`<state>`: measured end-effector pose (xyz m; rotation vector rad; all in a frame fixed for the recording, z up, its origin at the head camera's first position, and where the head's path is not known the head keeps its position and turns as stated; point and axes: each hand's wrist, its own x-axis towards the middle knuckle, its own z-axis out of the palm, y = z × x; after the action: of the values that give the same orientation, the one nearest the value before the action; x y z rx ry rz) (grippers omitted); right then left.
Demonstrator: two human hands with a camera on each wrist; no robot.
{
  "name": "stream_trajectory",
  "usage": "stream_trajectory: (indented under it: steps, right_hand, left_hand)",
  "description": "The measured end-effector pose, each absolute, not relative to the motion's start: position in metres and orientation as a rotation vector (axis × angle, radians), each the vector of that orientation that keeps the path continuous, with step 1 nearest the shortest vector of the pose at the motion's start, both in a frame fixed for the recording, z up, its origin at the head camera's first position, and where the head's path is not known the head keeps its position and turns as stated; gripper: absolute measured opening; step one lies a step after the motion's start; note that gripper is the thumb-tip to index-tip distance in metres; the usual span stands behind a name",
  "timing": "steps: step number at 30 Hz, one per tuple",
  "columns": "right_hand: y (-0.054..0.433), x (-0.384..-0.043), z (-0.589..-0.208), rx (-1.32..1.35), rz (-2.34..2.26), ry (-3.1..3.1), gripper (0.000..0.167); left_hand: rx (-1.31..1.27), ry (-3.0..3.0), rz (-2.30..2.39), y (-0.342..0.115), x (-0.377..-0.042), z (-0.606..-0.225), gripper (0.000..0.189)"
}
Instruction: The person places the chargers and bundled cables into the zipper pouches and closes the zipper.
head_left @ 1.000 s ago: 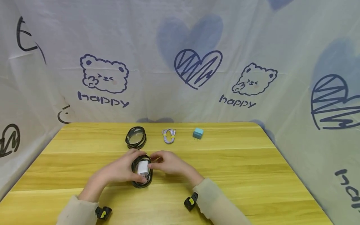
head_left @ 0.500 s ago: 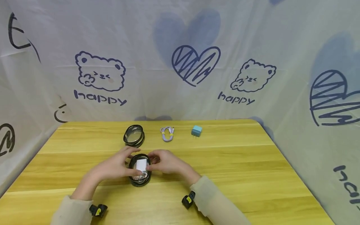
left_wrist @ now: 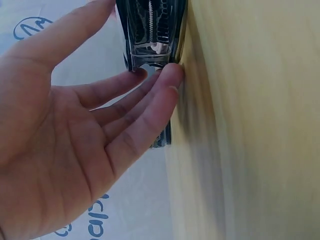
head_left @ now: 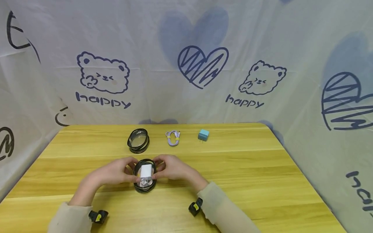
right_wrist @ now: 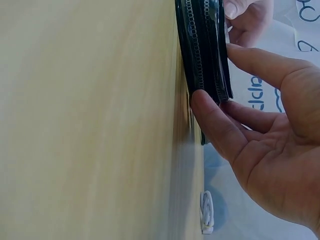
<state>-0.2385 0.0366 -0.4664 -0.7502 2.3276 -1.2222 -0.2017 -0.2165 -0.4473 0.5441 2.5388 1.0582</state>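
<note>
A small rounded clear pouch with black trim point(head_left: 144, 190) lies near the middle of the table in the head view. Within its outline show a white charger point(head_left: 146, 171) and a silvery, clear-looking bundle of unclear kind. From the left, my left hand point(head_left: 115, 171) holds the pouch's edge, thumb on top and fingers at its end. My right hand point(head_left: 172, 167) grips the opposite edge between thumb and fingers. The left wrist view shows a zipper with its pull point(left_wrist: 159, 47) at the left end. More zipper teeth point(right_wrist: 194, 35) run along the side in the right wrist view.
Behind the held pouch lies a second black-trimmed clear pouch point(head_left: 138, 139). To its right are a coiled lilac cable point(head_left: 173, 138) with yellow ties and a light-blue plug adapter point(head_left: 203, 135). A printed white curtain point(head_left: 157, 97) borders the wooden table point(head_left: 247, 181).
My left hand has drawn back from over the pouch to its left edge, so more of its contents show. The right hand stays at the right edge. The head view has shifted slightly.
</note>
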Motion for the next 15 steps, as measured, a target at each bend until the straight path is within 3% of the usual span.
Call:
stream_trajectory:
  steps: [7, 15]
  right_hand:
    - [0.0383, -0.2376, -0.4647, -0.750, -1.227, 2.311, 0.063]
    - [0.0393, -0.2385, -0.4641, -0.771, -1.162, 2.382, 0.055]
  left_hand:
    - [0.571, 2.529, 1.081, -0.2140, -0.2028, -0.4473, 0.068]
    - [0.617, 2.536, 1.078, -0.2099, -0.2024, -0.4469, 0.073]
